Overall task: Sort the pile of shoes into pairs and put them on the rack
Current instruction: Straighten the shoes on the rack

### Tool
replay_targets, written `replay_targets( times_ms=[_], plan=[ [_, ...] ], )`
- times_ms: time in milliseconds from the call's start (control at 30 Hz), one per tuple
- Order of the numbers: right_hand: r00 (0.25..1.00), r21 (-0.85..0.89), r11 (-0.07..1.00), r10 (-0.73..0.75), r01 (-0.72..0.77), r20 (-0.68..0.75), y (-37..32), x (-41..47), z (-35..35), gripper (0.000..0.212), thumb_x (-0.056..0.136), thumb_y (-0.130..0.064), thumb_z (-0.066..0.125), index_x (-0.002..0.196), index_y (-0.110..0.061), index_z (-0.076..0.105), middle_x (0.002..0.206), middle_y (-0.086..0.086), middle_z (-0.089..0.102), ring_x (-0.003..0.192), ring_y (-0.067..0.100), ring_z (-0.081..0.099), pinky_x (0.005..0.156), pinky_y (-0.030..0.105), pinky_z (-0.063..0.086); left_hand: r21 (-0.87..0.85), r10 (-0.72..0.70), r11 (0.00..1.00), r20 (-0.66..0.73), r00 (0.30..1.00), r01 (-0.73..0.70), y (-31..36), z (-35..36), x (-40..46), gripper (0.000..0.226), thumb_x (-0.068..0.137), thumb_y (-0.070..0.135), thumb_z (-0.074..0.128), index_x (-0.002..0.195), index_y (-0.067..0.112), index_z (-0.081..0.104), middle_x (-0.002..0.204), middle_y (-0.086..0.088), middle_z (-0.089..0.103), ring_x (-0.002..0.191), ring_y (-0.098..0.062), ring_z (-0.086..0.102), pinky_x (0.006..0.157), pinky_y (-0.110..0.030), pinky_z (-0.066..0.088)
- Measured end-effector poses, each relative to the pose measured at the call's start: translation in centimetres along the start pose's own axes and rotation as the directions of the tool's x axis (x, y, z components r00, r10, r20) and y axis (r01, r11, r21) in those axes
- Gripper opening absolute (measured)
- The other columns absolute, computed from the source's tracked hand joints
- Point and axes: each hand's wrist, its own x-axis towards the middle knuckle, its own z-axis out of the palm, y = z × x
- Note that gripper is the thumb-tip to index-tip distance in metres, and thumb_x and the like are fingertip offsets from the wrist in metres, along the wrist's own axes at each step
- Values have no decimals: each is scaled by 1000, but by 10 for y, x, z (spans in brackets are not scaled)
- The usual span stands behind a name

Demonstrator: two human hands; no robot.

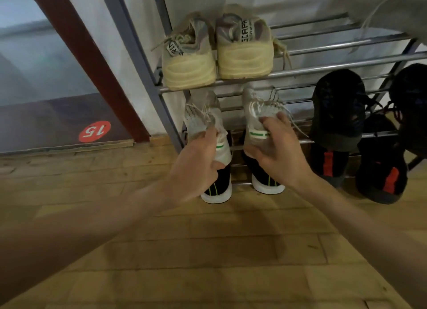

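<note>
- Your left hand is closed around the heel end of a pale grey shoe, with the fingers wrapped over its collar and the toe pointing away from you toward the rack.
- Your right hand grips the matching grey shoe the same way, thumb on the near side and fingers curled over the top by the laces.
- The two grey shoes sit side by side, a gap between them, each with a green stripe near the heel; both are at the level of the middle rails, though you cannot tell whether their soles rest on the bars.
- Just below your hands, a pair of black shoes with white soles stands on the lowest level, heels toward you and partly hidden by your wrists.
- Right above your grip, a pair of cream shoes sits on the top rails, heels facing you and touching each other.
- To the right of your right hand, black shoes lie on the middle rails, with black shoes with red patches beneath them.
- Nearest you is the wooden floor; off to the left of your left hand is a red round sticker marked 15.
</note>
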Motion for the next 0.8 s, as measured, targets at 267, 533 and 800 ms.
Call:
replay_targets(
  times_ms=[267,533,800],
  plan=[
    [995,148,984,-93,96,-30,13,-3,-7,31,78,-17,68,97,3,55,98,15,60,100,30,57,103,20,35,-4,80,997,-103,991,-81,2,3,4,44,71,2,78,104,5,48,94,4,39,90,-10,33,77,-14,21],
    [998,166,984,-59,62,-21,6,3,-6,29,80,-17,72,98,-3,54,101,14,64,91,30,61,79,47,51,171,-1,985,-68,998,13,1,-2,30,53,78,9,74,120,1,42,104,-15,57,101,-28,53,73,-23,28],
    [996,225,970,-92,85,18,-1,24,11,23,81,-14,71,90,-10,50,83,1,54,74,17,51,70,21,35,248,50,968,-13,999,-45,-12,-3,25,46,81,17,75,110,4,43,88,-2,42,82,-13,39,68,-23,28]
  ],
)
